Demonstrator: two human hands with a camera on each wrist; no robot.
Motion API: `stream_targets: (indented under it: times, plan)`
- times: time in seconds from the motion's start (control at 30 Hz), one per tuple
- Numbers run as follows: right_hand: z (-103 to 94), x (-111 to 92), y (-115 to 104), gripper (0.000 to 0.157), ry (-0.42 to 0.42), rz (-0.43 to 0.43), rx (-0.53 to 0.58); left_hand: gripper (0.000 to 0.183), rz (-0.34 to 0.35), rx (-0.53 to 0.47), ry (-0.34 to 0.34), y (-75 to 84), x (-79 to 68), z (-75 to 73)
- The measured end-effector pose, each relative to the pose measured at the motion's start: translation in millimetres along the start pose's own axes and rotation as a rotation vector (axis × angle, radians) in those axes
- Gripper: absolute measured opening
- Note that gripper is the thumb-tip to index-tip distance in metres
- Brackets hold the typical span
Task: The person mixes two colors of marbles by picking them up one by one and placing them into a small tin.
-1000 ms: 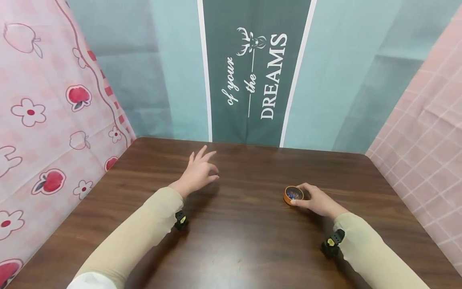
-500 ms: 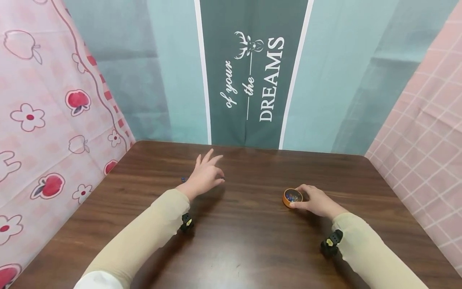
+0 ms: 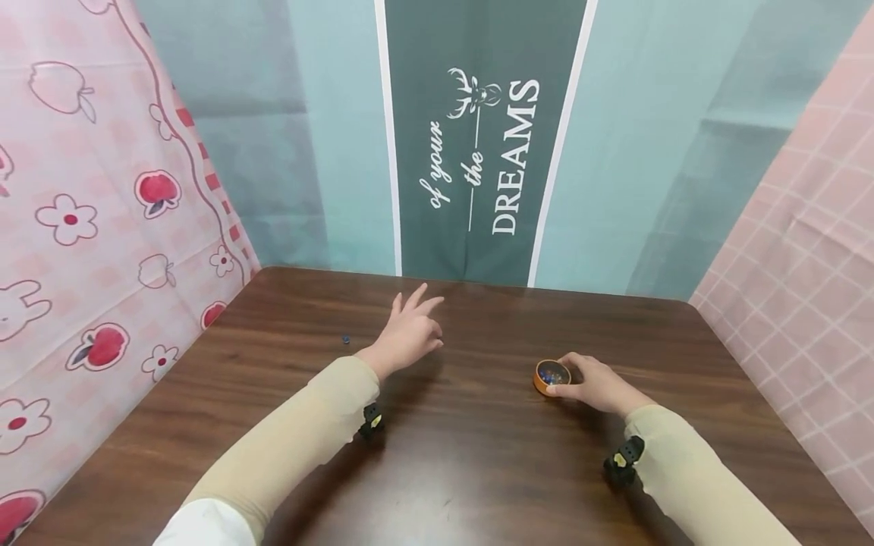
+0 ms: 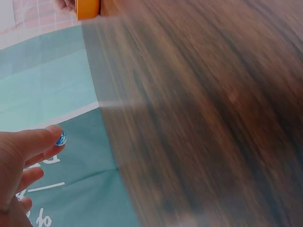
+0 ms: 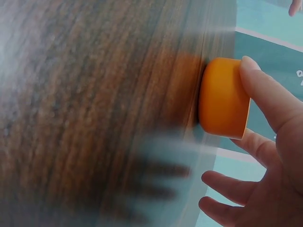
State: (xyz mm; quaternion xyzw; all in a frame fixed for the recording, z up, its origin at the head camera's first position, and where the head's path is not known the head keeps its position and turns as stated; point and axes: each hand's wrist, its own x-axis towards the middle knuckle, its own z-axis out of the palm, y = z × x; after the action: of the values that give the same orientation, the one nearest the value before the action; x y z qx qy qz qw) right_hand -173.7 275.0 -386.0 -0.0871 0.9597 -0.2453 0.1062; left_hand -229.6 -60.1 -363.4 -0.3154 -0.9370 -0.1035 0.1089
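Observation:
Pinched between the thumb and forefinger of my left hand (image 3: 407, 336) is a small shiny blue-and-clear bead (image 4: 61, 138); the other fingers fan out. This hand is over the table, left of a short round orange cup (image 5: 222, 97). My right hand (image 3: 595, 383) grips the cup by its side, thumb at the near rim and forefinger around the far side. In the head view, several small blue and coloured pieces (image 3: 551, 373) show inside the cup, which stands upright on the table. A small blue piece (image 3: 346, 340) lies on the wood behind my left forearm.
The dark brown wooden table (image 3: 478, 455) ends at a teal cloth backdrop (image 3: 464, 250) with white lettering. A pink apple-and-flower cloth (image 3: 102, 303) hangs along the left side and a pink checked cloth (image 3: 806, 303) along the right. Each wrist wears a small black camera.
My left hand has moved right, toward the cup, with the bead pinched in it. The blue piece behind the forearm has come into view. My right hand and the cup stay nearly in place.

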Motion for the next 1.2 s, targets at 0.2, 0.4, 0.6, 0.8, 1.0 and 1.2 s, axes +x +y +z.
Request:
stream_targets:
  times: [0.2,0.4,0.6,0.8,1.0,1.2]
  plan:
    - [-4.5,2,-2,0.065,-0.030,-0.004,0.019,0.007,0.014,-0.004,-0.006,10.7,9.7,1.0]
    - [-6.2,1,0,0.065,-0.006,-0.001,0.015,0.009,0.039,-0.014,-0.025,26.1,19.0,3.5]
    - [-1.0,-4,1,0.061,-0.020,0.007,0.029,0.012,0.033,-0.069,-0.120,40.4,20.5,10.2]
    - [-2.7,-3,1,0.061,0.006,0.004,0.024,0.013,0.054,-0.051,-0.144,48.0,27.4,11.7]
    - [-3.1,-4,1,0.063,-0.012,0.028,0.028,0.014,0.084,-0.061,-0.185,53.1,32.6,16.0]
    - [-5.9,-3,-2,0.064,-0.012,0.023,0.024,0.014,0.118,-0.052,-0.160,62.7,40.2,14.5]
